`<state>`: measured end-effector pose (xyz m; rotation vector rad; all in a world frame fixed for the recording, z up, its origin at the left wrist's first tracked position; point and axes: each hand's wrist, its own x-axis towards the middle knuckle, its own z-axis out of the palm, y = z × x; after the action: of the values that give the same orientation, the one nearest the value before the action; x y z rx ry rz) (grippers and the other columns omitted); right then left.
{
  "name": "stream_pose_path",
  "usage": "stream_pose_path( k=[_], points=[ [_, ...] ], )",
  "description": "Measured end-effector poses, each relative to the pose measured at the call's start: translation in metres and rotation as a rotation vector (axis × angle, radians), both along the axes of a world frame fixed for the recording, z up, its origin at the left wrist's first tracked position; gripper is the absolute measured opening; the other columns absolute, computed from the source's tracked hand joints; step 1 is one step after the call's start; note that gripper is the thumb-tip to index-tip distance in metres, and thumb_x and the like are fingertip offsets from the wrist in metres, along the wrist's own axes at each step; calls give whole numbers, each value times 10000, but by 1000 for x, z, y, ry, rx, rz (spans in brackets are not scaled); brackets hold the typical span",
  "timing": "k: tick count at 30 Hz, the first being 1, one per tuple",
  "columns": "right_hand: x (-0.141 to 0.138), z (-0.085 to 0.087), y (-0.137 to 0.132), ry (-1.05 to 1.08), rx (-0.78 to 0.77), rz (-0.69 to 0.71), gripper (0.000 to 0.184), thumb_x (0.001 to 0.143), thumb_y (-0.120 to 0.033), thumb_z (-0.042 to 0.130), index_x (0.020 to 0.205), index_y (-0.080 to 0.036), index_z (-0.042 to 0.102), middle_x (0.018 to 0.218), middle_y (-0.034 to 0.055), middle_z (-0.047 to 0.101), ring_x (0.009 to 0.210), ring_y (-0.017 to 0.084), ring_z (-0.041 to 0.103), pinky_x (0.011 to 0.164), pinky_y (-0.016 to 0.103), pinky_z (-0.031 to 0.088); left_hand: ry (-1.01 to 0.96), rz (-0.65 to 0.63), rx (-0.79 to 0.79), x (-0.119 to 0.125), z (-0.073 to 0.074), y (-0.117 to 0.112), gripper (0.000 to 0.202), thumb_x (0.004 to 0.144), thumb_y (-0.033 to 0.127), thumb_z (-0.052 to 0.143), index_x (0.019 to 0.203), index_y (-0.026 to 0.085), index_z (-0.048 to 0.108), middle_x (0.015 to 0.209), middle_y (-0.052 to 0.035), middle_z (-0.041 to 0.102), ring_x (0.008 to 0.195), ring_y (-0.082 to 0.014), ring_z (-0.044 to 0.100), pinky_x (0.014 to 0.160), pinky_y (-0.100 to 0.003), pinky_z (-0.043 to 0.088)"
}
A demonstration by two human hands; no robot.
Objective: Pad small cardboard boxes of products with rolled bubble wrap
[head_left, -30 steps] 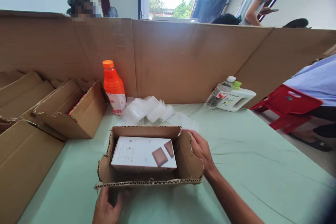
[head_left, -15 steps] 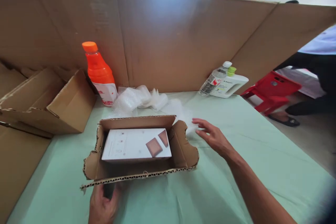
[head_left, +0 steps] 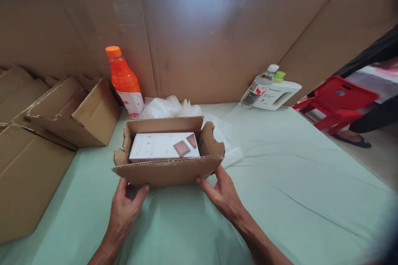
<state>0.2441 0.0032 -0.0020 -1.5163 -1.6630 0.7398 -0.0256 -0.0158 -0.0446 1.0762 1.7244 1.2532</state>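
In front of me an open-topped cardboard box stands on the green-covered table. A white carton with brown squares printed on it lies inside. My left hand grips the box's lower left front corner, thumb against the front wall. At the lower right front corner, my right hand holds the box the same way, thumb on the front and fingers round the side. Fingertips of both hands are partly hidden by the box. Crumpled bubble wrap lies behind the box and spills past its right side.
An orange bottle stands behind on the left, by a tall cardboard wall. More cardboard boxes occupy the left side. A clear water bottle leans by a white jug at the back right. A red stool and a person are beyond.
My right hand has moved from beside the box onto its right front corner. The box now sits farther back in view and its front wall shows more.
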Motion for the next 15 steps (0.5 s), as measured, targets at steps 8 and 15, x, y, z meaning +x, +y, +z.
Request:
stream_pose_path(
  k=[8,15],
  points=[
    [11,-17,30,-107,147,-67,451,864,-346,574,1291,-200,573,1193,116,682,1079,280,643,889,418,549,-44,-109,83,3,-12,42,502,783,490,691,1156,169,593,1093,-93,693,1019,-232,659,883,-312,523],
    [98,-20,54,-651,327,32,602,757,-91,460,1319,-249,609,1341,93,645,1293,287,549,1016,499,456,-133,7,27,-1,-48,34,629,717,554,721,1192,170,570,1183,-131,689,1140,-290,647,989,-376,517]
  ],
)
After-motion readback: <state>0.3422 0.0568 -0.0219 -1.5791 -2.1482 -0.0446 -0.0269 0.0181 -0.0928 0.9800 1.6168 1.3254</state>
